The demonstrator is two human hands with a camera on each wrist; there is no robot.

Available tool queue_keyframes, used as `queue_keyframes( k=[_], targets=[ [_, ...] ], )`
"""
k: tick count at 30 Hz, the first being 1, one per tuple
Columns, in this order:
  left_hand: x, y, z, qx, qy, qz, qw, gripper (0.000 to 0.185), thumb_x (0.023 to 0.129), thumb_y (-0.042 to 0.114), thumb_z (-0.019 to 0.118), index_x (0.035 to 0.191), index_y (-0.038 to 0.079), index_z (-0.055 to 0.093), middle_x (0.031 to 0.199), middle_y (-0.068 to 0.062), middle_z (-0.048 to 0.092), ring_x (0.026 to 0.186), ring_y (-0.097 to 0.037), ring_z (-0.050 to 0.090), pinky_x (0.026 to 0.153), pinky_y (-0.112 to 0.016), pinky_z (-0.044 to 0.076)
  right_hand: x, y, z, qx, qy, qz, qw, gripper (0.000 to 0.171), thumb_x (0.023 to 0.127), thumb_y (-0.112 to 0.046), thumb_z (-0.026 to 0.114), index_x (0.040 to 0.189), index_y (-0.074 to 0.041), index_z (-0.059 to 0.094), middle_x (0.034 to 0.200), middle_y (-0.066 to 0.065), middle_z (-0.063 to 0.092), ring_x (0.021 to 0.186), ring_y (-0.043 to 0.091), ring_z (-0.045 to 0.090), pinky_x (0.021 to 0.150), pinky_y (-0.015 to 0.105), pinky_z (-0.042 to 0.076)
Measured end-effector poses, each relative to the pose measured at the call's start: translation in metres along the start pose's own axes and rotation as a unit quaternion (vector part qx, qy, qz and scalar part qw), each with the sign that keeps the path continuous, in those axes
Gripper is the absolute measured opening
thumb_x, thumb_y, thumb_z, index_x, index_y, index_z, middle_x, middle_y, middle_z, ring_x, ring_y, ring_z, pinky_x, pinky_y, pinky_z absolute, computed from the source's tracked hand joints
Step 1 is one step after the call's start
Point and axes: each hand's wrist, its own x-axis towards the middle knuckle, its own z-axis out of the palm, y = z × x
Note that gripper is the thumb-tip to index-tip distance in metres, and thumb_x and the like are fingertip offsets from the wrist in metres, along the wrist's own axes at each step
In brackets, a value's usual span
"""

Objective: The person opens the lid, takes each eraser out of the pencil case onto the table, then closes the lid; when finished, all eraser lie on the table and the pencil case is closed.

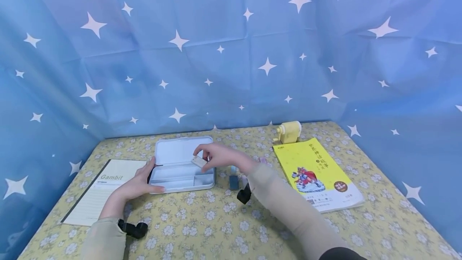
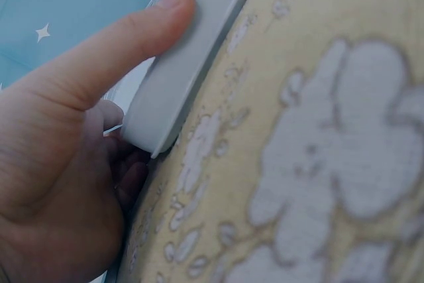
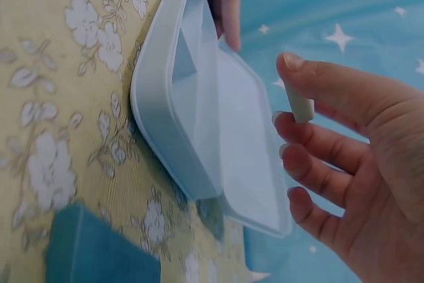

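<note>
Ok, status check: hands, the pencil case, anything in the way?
Left hand grips the open pencil case by its left end. Right hand pinches a small white eraser over the case. Blue block beside the case, not in the way.

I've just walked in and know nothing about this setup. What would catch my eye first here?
Probably the open pale blue pencil case at the middle of the flowered table. The left hand grips its near left corner, and the right hand pinches a small white eraser just above it. A bright yellow book lies to the right, all before a blue star-printed cloth.
</note>
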Motion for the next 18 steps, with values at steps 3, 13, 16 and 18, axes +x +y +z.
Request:
queue_keyframes(
  k=[3,13,16,18],
  targets=[
    [-0.001,0.001,0.000,0.000,-0.002,-0.001,1.0000,0.123,0.078,0.040,0.080,0.154,0.006,-0.010,0.157,-0.029,-0.007,0.140,-0.052,-0.009,0.104,-0.072,0.009,-0.008,0.003,-0.002,0.004,0.008,-0.003,1.000,0.052,0.087,-0.016,0.075,0.134,-0.009,0.054,0.086,0.001,0.055,0.062,0.013,0.044,0.062,0.028,0.038],
    [-0.002,0.000,0.000,0.000,-0.005,0.001,1.0000,0.122,0.079,0.039,0.079,0.154,0.006,-0.011,0.157,-0.029,-0.008,0.139,-0.053,-0.009,0.102,-0.073,0.009,-0.050,0.006,-0.008,0.015,0.049,0.006,0.999,0.049,0.087,-0.021,0.075,0.132,-0.013,0.055,0.089,0.000,0.057,0.062,0.015,0.046,0.061,0.030,0.042],
    [-0.001,0.000,-0.001,0.000,-0.004,0.005,1.0000,0.122,0.079,0.039,0.079,0.154,0.005,-0.010,0.157,-0.029,-0.008,0.139,-0.053,-0.009,0.102,-0.073,0.009,-0.062,0.009,-0.009,0.007,0.059,0.007,0.998,0.048,0.087,-0.024,0.075,0.131,-0.016,0.055,0.087,-0.002,0.059,0.062,0.015,0.048,0.060,0.031,0.043],
    [-0.001,0.000,-0.001,0.002,-0.003,0.006,1.0000,0.122,0.079,0.040,0.079,0.154,0.005,-0.010,0.157,-0.029,-0.007,0.139,-0.053,-0.009,0.102,-0.073,0.009,-0.068,0.012,-0.008,0.001,0.064,0.008,0.998,0.048,0.087,-0.025,0.075,0.130,-0.016,0.055,0.085,-0.003,0.059,0.063,0.015,0.049,0.060,0.031,0.043]
  ],
)
